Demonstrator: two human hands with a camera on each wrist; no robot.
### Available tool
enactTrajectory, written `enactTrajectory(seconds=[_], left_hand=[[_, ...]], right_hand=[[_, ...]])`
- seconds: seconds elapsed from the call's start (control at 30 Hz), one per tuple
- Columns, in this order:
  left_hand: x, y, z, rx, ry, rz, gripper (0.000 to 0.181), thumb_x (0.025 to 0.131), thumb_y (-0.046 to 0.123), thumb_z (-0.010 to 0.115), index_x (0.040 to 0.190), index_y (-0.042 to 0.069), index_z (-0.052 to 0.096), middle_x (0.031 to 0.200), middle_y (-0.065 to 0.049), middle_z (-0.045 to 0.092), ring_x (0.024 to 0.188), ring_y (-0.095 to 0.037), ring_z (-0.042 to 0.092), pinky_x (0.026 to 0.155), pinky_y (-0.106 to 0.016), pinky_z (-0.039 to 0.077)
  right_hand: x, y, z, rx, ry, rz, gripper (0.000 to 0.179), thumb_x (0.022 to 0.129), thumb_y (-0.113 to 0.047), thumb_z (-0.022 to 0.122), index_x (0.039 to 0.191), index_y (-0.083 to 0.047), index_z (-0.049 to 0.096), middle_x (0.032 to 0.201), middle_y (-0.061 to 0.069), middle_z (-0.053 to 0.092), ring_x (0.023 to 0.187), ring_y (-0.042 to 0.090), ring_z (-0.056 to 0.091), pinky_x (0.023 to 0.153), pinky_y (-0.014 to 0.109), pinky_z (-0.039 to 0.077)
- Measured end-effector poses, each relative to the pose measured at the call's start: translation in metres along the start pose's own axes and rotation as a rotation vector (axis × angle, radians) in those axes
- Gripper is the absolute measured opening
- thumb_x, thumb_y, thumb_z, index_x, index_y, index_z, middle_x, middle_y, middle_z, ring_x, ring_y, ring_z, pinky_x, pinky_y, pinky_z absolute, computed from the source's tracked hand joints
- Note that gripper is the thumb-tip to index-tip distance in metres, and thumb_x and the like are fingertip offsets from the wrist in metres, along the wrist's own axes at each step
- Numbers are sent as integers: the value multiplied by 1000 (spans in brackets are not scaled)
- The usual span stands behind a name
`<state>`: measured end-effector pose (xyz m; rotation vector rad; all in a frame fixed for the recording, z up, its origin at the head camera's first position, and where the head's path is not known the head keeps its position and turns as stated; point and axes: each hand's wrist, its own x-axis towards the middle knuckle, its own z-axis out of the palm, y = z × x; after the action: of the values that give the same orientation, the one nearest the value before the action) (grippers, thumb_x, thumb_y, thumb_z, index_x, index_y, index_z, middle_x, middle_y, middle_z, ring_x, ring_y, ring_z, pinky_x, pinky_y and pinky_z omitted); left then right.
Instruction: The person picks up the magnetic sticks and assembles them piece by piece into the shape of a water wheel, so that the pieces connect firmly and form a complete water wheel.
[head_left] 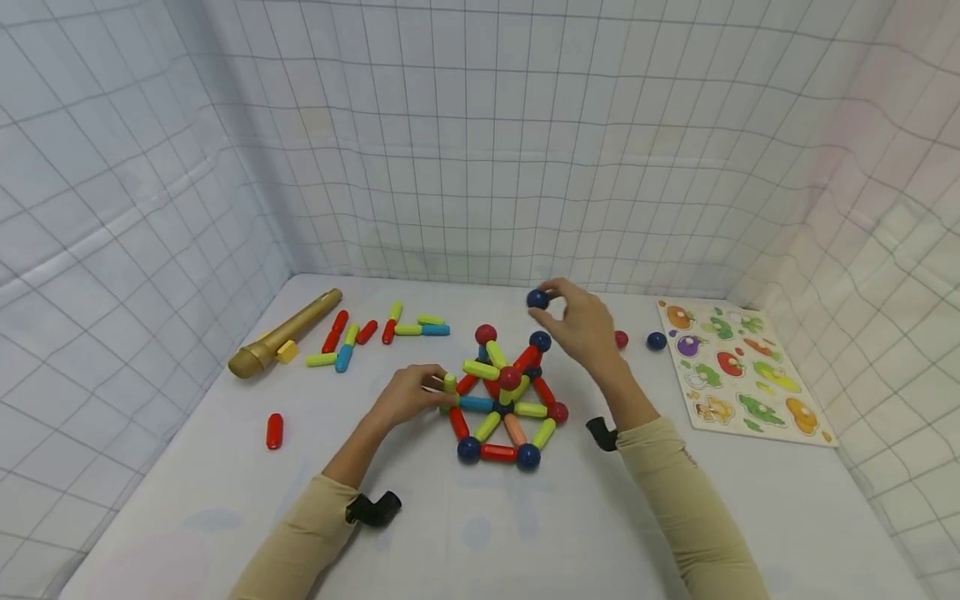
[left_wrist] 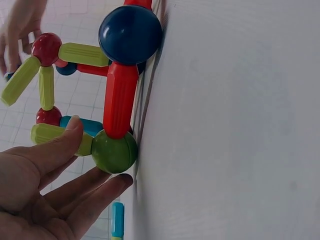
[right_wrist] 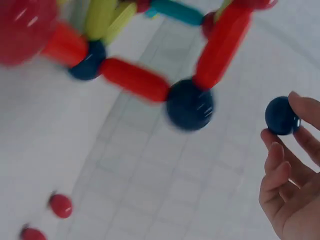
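Note:
A structure of colored rods and balls point(head_left: 498, 452) stands mid-table, joined end to ball. At its left corner my left hand point(head_left: 408, 396) pinches an upright yellow-green rod point(head_left: 450, 384) between thumb and fingers. In the left wrist view that rod meets a green ball point(left_wrist: 115, 151), which the fingers lie close beneath. Raised behind the structure's right side, my right hand point(head_left: 583, 329) holds a dark blue ball point(head_left: 537, 300) by its fingertips. That ball is apart from the nearest blue corner ball point(head_left: 540, 341). A red ball point(head_left: 510, 378) tops the structure's middle.
Several loose rods point(head_left: 367, 332) lie at the back left, beside a gold stick-like object point(head_left: 292, 331). A single red rod point(head_left: 274, 431) is nearer the left edge. Right of my right hand are a red ball point(head_left: 621, 339), a blue ball point(head_left: 656, 341) and a vegetable picture board point(head_left: 712, 350).

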<state>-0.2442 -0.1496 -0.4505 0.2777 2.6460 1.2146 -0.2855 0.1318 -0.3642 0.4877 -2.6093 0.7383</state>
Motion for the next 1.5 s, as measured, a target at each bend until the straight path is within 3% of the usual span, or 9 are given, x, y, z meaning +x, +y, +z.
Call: enactTrajectory(seconds=[0.1, 0.23, 0.5, 0.87, 1.0, 1.17, 1.23, 1.3, 1.5], left_hand=[[0, -1, -1, 9, -8, 22, 34, 86, 28, 75, 113, 10, 67, 117, -12, 70, 113, -30, 64, 92, -45, 54], [1, -4, -2, -5, -20, 58, 32, 87, 26, 73, 114, 10, 67, 117, -12, 70, 113, -31, 65, 92, -45, 54], [3, 0, 2, -44, -35, 66, 30, 89, 24, 71, 116, 12, 67, 118, -10, 70, 115, -30, 64, 94, -45, 53], [8, 3, 7, -36, -35, 51, 35, 88, 25, 72, 121, 13, 66, 119, -10, 70, 114, -30, 64, 94, -46, 53], [6, 2, 7, -35, -34, 57, 35, 88, 25, 72, 120, 15, 67, 117, -9, 71, 112, -29, 65, 93, -46, 53], [4, 0, 6, -26, -26, 53, 36, 86, 27, 74, 120, 16, 66, 116, -10, 70, 106, -29, 66, 87, -42, 55], [3, -1, 5, -17, -9, 46, 35, 85, 28, 75, 117, 17, 68, 114, -10, 70, 103, -27, 66, 85, -41, 56], [2, -1, 4, -7, 7, 47, 33, 84, 29, 76, 114, 17, 69, 112, -9, 70, 101, -27, 66, 84, -40, 56], [4, -5, 0, 25, 31, 30, 29, 82, 30, 78, 106, 17, 69, 107, -7, 71, 98, -24, 66, 77, -35, 55]], right_hand=[[-2, -42, 1, 34, -134, -207, 36, 88, -34, 72, 120, -20, 64, 108, 1, 72, 78, 18, 59, 61, 25, 45], [-5, -76, 11, 38, -343, -336, 35, 88, -34, 71, 121, -23, 65, 108, -4, 70, 94, 15, 60, 74, 27, 51], [-6, -80, 30, -79, -462, -406, 32, 88, -31, 72, 119, -24, 68, 108, -6, 72, 97, 16, 61, 81, 32, 51], [-6, -80, 41, -152, -558, -363, 35, 88, -28, 72, 123, -25, 67, 112, -2, 71, 95, 15, 63, 79, 31, 52], [-10, -69, 28, -66, -468, -303, 35, 91, -30, 68, 125, -24, 65, 116, -1, 70, 93, 15, 63, 78, 31, 52], [-20, -23, 3, 75, -115, -104, 20, 94, -21, 62, 112, -16, 70, 101, 3, 72, 79, 19, 62, 64, 30, 50], [-24, 1, -1, 109, -56, 11, 17, 95, -20, 61, 108, -15, 70, 96, 6, 73, 72, 19, 61, 57, 29, 47], [-31, 22, -3, 113, -126, 116, 16, 94, -22, 62, 105, -15, 70, 96, 6, 72, 74, 19, 61, 58, 28, 45], [-51, 52, 12, 115, -671, 197, 14, 85, -25, 73, 97, -17, 70, 91, 1, 69, 81, 17, 59, 70, 29, 48]])
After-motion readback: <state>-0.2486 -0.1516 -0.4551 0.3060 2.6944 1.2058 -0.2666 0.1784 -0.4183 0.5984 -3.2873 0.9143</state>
